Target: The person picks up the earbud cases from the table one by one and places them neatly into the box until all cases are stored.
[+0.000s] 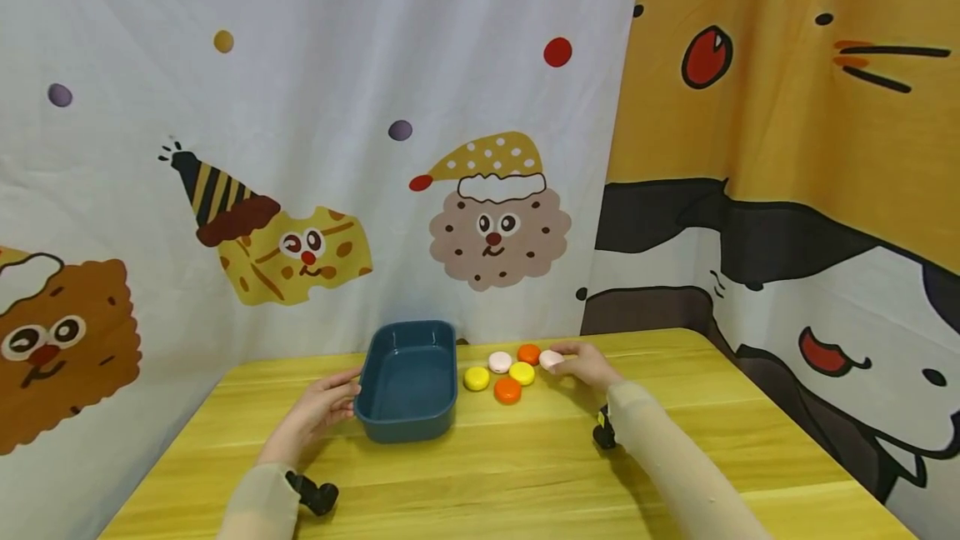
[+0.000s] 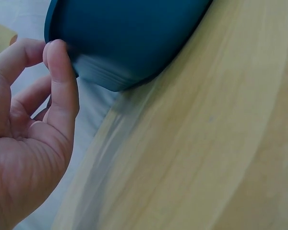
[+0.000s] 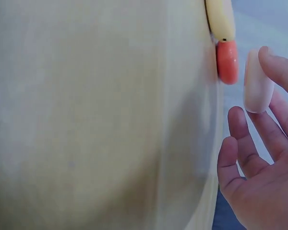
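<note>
A deep blue rectangular dish (image 1: 406,433) with rounded corners stands on the table. At its left side, my left hand (image 1: 318,408) pinches the rim between thumb and fingers; the left wrist view shows the thumb (image 2: 58,60) at the dish wall (image 2: 120,43). To the right of the dish, my right hand (image 1: 588,367) holds a pale pink round disc (image 1: 551,359). Seen edge-on in the right wrist view, that disc (image 3: 258,84) is thick and smooth, between thumb and fingers, with the other fingers loosely bent.
Between dish and right hand lie two yellow discs (image 1: 476,378), two orange discs (image 1: 507,391) and another pale pink disc (image 1: 500,362). They rest on a wooden table (image 1: 480,482). Behind its far edge hangs a printed curtain (image 1: 322,107).
</note>
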`<state>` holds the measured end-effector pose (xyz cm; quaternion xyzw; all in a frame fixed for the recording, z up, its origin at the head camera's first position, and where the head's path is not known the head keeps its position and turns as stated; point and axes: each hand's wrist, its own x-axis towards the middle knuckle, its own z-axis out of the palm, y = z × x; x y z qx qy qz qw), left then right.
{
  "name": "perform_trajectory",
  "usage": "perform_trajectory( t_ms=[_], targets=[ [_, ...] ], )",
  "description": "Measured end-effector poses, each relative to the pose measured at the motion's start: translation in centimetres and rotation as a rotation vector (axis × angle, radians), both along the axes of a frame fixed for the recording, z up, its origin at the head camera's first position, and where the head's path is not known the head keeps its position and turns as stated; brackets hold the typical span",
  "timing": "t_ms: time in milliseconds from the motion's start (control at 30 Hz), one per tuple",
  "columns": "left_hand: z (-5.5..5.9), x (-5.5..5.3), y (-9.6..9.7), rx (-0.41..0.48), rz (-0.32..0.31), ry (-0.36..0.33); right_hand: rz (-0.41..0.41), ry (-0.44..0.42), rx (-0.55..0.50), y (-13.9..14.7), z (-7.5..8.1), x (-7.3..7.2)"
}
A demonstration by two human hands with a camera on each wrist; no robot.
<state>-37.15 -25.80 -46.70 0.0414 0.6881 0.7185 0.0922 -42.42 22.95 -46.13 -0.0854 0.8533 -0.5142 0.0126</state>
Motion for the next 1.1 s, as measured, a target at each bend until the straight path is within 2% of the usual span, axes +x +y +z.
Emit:
perform_trajectory(
  t_ms=[367, 867, 967, 1100],
  targets=[
    [-0.2, -0.1, 0.4, -0.004, 0.042, -0.022, -0.008, 0.030, 0.037, -0.1, 0.4, -0.4],
    [0.0, 0.0, 0.1, 0.005, 0.017, -0.013, -0.017, 0.031, 0.045, -0.6, 2.4, 0.2],
    [-0.2, 0.0, 0.2, 0.011, -0.003, -0.008, -0.016, 0.050, 0.062, -0.4, 3.1, 0.2],
    [-0.3, -0.2, 0.1, 0.014, 0.009, -0.008, 0.013, 0.087, 0.065, 0.0, 3.7, -0.2]
  ],
)
